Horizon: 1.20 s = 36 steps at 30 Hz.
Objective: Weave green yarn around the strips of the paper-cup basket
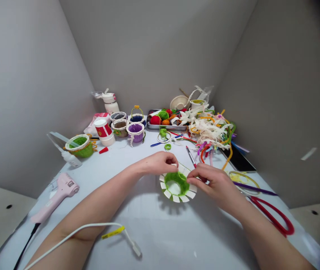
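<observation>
Between my two hands is a paper cup (pixel 189 194) with its wall cut into white strips that flare outward. Fuzzy green yarn (pixel 174 177) lines its inside, and the round white bottom shows. My left hand (pixel 162 163) is closed at the cup's far left rim, thumb and fingers pinched together. At the right rim my right hand (pixel 209 180) pinches with thumb and forefinger, apparently on a thin green strand that runs across the far side between the hands. The fingertips partly hide the strand. A shadow lies on the table under the cup.
A pink glue gun (pixel 54 197) lies left; a white cable (pixel 92 225) crosses my left forearm. Behind are decorated cups (pixel 135 133), a glue bottle (pixel 105 135) and a tray (pixel 167 127) of yarn balls. To the right are tangled yarn (pixel 210 129), a pen (pixel 190 156) and red-handled scissors (pixel 275 215).
</observation>
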Each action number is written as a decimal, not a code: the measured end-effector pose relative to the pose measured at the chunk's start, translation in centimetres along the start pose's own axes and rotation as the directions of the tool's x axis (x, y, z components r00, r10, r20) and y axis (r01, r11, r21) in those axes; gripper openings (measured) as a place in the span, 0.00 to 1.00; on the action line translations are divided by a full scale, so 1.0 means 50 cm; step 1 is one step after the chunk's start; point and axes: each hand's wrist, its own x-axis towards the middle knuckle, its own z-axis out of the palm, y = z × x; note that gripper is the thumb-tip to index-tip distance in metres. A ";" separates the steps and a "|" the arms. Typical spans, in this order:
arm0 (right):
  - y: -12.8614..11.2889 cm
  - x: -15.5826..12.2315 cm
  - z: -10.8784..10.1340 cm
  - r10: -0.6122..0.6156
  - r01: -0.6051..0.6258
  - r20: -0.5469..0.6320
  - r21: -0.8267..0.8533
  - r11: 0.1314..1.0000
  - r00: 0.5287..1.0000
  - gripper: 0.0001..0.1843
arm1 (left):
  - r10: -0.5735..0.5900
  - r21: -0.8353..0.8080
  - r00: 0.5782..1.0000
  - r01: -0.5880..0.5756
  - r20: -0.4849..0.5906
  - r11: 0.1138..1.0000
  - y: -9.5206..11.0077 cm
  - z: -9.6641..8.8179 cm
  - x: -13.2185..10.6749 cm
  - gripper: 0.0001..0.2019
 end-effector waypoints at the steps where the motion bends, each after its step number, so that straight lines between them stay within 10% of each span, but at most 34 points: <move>1: -0.002 0.000 0.001 -0.001 0.001 0.006 -0.002 1.000 1.000 0.11 | 0.013 -0.021 1.000 -0.013 0.003 1.000 -0.001 0.002 0.001 0.13; 28: 0.048 0.049 -0.016 0.083 -0.073 -0.128 0.081 0.994 0.988 0.09 | 0.007 -0.085 1.000 -0.005 0.020 0.996 -0.009 0.015 0.011 0.13; 36: 0.080 0.061 0.015 0.216 -0.217 0.018 0.126 0.968 0.976 0.10 | 0.039 -0.067 0.999 -0.038 0.005 0.997 -0.019 0.016 0.014 0.12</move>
